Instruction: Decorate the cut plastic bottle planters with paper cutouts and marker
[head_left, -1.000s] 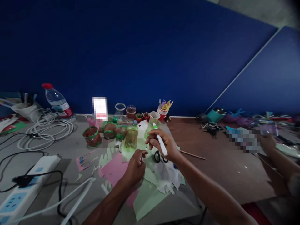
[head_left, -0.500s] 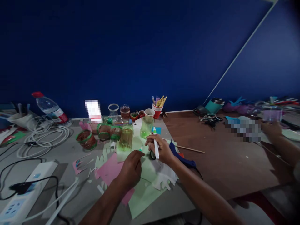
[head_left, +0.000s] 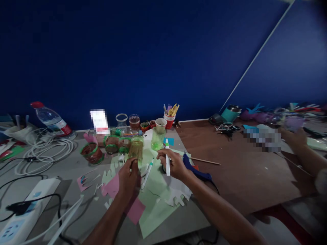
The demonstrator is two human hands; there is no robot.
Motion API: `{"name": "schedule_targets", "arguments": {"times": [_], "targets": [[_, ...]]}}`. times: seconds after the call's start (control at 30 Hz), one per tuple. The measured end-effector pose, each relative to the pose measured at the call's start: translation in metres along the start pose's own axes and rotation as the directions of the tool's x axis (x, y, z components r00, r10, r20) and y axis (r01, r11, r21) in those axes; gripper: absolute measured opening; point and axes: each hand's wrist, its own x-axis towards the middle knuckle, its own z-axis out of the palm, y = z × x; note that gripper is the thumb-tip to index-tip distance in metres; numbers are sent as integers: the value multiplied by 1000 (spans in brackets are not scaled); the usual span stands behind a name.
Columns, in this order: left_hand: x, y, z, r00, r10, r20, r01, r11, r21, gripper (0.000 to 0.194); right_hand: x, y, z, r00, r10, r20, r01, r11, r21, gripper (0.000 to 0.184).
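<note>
My right hand (head_left: 173, 164) is closed around a white marker pen (head_left: 167, 160) with a green tip, held upright over light green paper (head_left: 155, 190). My left hand (head_left: 129, 177) has its fingers curled, touching the base of a yellowish-green plastic bottle (head_left: 135, 149) that stands on the paper. What those fingers hold is hidden. A second white pen (head_left: 147, 169) lies on the green paper between my hands. Pink paper (head_left: 134, 210) lies under my left wrist.
Decorated jars (head_left: 92, 153), a green cup (head_left: 157, 139) and a red cup of tools (head_left: 169, 119) stand behind. A blue glue gun (head_left: 195, 170) lies right of my hand. Cables (head_left: 43, 149), a power strip (head_left: 19, 217) and a water bottle (head_left: 51, 120) are left. Another person's hand (head_left: 293, 136) works at far right.
My left hand moved left and forward from the paper's middle to the yellowish bottle. A white pen now lies uncovered between my hands. My right hand stayed with its marker.
</note>
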Motion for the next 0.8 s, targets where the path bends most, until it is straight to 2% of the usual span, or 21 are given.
{"name": "schedule_targets", "arguments": {"times": [0.13,0.3,0.4,0.47,0.53,0.63,0.8], "targets": [[2,-1,1,999,29,-29,-28,999,25,23,-1,1,-1,998,-68,-6,68,997,-46,20],[12,-7,-6,963,132,-235,-120,991,64,19,-1,3,-1,991,-126,-39,123,990,-65,20],[22,-19,-10,935,156,-317,-123,985,123,20,-1,3,-1,991,-124,-47,120,990,-79,19],[28,-28,-9,936,160,-313,-109,978,176,28,0,3,0,993,-115,-39,111,990,-89,19],[33,-38,-6,955,154,-253,-100,972,214,38,0,3,0,993,-110,-33,106,990,-98,18],[38,-49,-4,968,62,-244,-21,985,168,42,0,3,0,992,-116,-41,111,988,-105,18],[42,-56,-9,958,-158,-238,168,986,23,40,1,0,-3,994,-105,-42,100,989,-108,17]]}}
